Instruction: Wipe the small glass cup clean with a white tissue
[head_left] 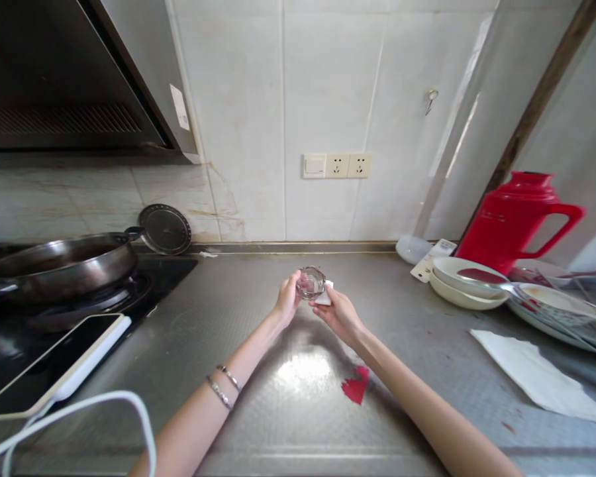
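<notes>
A small clear glass bowl point(311, 283) with a wavy rim is held up between my two hands over the steel counter point(218, 404). My left hand point(289, 296) grips its left side, thumb near the rim. At its lower right, my right hand point(338, 311) pinches a folded piece of white tissue point(324, 295) that touches the glass. Some of the fingers are hidden behind the bowl. A torn scrap of red paper point(356, 385) lies on the counter below my right forearm.
Left are a steel pan point(64, 271) on the stove, a phone point(54, 364) and a looping white cable point(129, 396). Right stand a red thermos point(511, 222), stacked white bowls point(464, 298), dishes and a white paper sheet point(541, 377). The tiled wall point(243, 132) closes the back.
</notes>
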Demonstrator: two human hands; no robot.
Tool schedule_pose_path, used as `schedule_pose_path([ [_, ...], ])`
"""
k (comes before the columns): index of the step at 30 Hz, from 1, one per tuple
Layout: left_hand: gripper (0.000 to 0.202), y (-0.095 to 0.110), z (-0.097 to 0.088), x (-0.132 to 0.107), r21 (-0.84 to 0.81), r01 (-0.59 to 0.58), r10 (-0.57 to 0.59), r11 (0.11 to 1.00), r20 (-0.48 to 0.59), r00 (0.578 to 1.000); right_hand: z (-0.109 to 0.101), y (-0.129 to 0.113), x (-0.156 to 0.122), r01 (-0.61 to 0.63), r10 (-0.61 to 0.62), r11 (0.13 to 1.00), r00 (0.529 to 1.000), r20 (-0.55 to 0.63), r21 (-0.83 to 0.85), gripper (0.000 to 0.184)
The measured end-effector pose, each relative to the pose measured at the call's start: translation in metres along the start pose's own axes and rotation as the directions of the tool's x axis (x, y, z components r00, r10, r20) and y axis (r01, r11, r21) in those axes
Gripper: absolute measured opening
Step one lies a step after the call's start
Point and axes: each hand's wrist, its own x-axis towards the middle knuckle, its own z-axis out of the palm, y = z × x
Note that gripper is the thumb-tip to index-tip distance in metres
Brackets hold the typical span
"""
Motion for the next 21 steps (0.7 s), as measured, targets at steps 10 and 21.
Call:
schedule_pose_path([
  [10,0.056,0.014,-0.015,0.011,0.497,-0.231,0.144,0.836,0.208,0.968,-0.005,-0.003,0.003,0.091,-0.091,0.996,0.996,-0.001,-0.020,0.037],
  [21,0.075,0.004,-0.030,0.007,0.764,-0.324,0.050,0.558,0.359,0.932,-0.015,0.006,0.011,0.356,-0.333,0.784,0.932,0.139,-0.508,0.050],
])
